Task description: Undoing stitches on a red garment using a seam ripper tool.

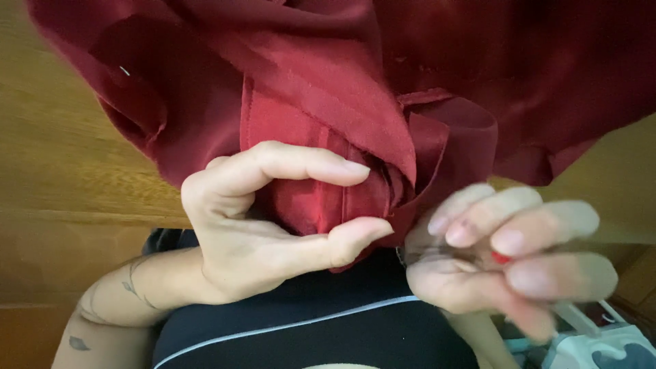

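Note:
A dark red satin cloth (328, 82) lies bunched over the top of the view, with a folded hem hanging toward me. My left hand (266, 225) pinches that folded edge between forefinger and thumb. My right hand (506, 253) is blurred just to the right of the fold, its fingers curled, with a small red thing (501, 257) between them; I cannot tell what it is. A pin (125, 70) sticks in the cloth at upper left.
A wooden table (61, 157) lies under the cloth on the left. My lap in black clothing with a white stripe (307, 328) fills the bottom. A white and teal object (601, 342) sits at the lower right corner.

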